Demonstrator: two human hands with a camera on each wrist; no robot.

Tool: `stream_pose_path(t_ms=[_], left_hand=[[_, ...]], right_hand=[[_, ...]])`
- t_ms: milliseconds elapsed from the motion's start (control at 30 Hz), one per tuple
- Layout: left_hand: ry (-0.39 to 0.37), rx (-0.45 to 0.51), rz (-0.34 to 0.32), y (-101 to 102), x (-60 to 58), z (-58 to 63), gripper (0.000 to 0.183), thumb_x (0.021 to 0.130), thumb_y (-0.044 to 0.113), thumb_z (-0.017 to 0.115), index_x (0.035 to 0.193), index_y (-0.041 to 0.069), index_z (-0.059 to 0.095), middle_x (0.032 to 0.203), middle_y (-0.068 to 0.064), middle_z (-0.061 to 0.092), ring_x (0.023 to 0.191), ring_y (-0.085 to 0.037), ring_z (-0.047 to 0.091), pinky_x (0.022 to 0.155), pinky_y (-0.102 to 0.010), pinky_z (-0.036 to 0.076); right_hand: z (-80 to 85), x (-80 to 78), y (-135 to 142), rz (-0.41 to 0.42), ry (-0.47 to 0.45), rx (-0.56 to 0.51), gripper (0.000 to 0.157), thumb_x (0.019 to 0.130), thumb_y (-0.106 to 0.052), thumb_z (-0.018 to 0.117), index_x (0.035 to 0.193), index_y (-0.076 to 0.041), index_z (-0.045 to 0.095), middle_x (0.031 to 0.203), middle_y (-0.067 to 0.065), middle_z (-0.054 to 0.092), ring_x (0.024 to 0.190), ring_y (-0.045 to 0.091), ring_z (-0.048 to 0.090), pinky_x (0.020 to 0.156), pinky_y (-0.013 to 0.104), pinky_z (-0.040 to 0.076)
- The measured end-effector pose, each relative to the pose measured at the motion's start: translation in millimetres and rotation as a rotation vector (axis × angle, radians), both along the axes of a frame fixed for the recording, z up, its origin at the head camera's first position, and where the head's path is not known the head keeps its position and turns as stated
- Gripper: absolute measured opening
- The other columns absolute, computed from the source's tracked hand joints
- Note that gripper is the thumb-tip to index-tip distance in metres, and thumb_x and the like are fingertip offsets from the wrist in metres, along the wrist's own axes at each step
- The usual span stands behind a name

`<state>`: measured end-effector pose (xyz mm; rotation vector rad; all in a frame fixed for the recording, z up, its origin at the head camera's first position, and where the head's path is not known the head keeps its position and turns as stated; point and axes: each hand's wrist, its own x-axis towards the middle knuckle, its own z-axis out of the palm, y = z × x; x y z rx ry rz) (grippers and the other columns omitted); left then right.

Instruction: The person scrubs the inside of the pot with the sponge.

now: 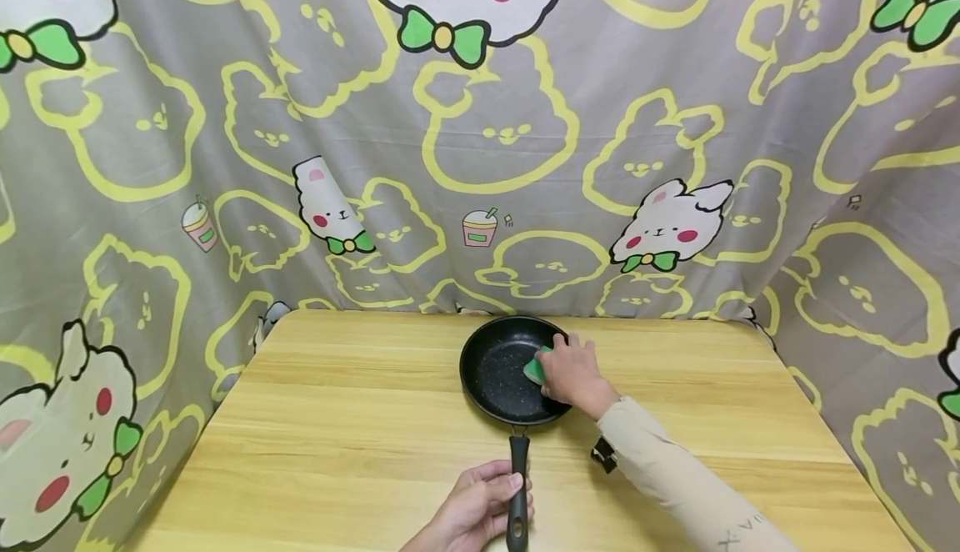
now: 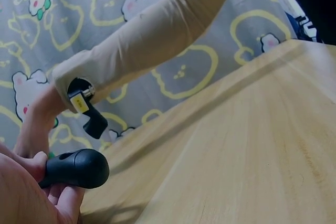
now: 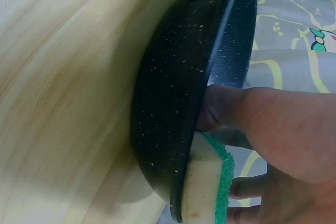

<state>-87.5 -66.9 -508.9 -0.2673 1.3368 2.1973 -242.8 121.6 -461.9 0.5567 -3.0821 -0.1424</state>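
Observation:
A black speckled frying pan [image 1: 495, 377] is on the wooden table, its handle [image 1: 519, 456] pointing toward me. My left hand [image 1: 480, 504] grips that handle, with the thumb lying across the top; the rounded handle end [image 2: 86, 169] sticks out past the fingers in the left wrist view. My right hand [image 1: 573, 373] holds a sponge [image 1: 534, 370] at the pan's right inner side. In the right wrist view the sponge [image 3: 202, 182] shows a pale body and a green scouring layer, overlapping the rim, with the thumb reaching inside the pan.
The light wooden table [image 1: 337, 419] extends on both sides of the pan. A grey curtain [image 1: 420, 135] with cartoon animals hangs behind and along the sides. A small black device [image 1: 604, 455] is strapped at the right sleeve [image 1: 675, 477].

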Motion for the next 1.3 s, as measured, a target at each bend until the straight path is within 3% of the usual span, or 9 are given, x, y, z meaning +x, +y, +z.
stream_pose_path(t_ms=[333, 767, 1067, 1300], left_hand=[[-0.010, 0.003, -0.015, 0, -1.7, -1.2, 0.032, 0.100, 0.006, 0.065, 0.128, -0.006, 0.059, 0.100, -0.009, 0.071, 0.089, -0.018, 0.070, 0.086, -0.039, 0.061], [-0.030, 0.007, -0.036, -2, -2.9, 1.0, 0.034, 0.099, 0.008, 0.066, 0.130, -0.006, 0.059, 0.101, -0.009, 0.070, 0.090, -0.017, 0.071, 0.088, -0.038, 0.060], [-0.035, 0.015, -0.038, -2, -2.4, 0.2, 0.032, 0.100, 0.007, 0.065, 0.129, -0.005, 0.060, 0.100, -0.008, 0.070, 0.090, -0.017, 0.071, 0.088, -0.038, 0.060], [-0.014, 0.017, -0.041, -3, -2.8, -0.8, 0.035, 0.100, 0.009, 0.065, 0.131, -0.006, 0.058, 0.101, -0.008, 0.070, 0.090, -0.017, 0.070, 0.088, -0.038, 0.060]], right_hand=[[5.1, 5.8, 6, 0.043, -0.087, -0.093, 0.044, 0.081, -0.033, 0.088, 0.120, -0.018, 0.075, 0.110, 0.018, 0.061, 0.100, 0.040, 0.056, 0.084, 0.068, 0.049], [13.9, 17.2, 11, 0.115, -0.164, -0.182, 0.040, 0.083, -0.025, 0.086, 0.120, -0.014, 0.074, 0.106, 0.013, 0.061, 0.087, 0.031, 0.053, 0.075, 0.058, 0.050], [12.1, 26.1, 16, 0.127, -0.210, -0.274, 0.037, 0.086, -0.024, 0.083, 0.120, -0.012, 0.076, 0.121, 0.017, 0.063, 0.098, 0.035, 0.057, 0.081, 0.060, 0.050], [7.2, 31.5, 14, 0.128, -0.187, -0.315, 0.034, 0.088, -0.025, 0.080, 0.120, -0.015, 0.077, 0.111, 0.011, 0.062, 0.087, 0.027, 0.050, 0.071, 0.046, 0.044]])
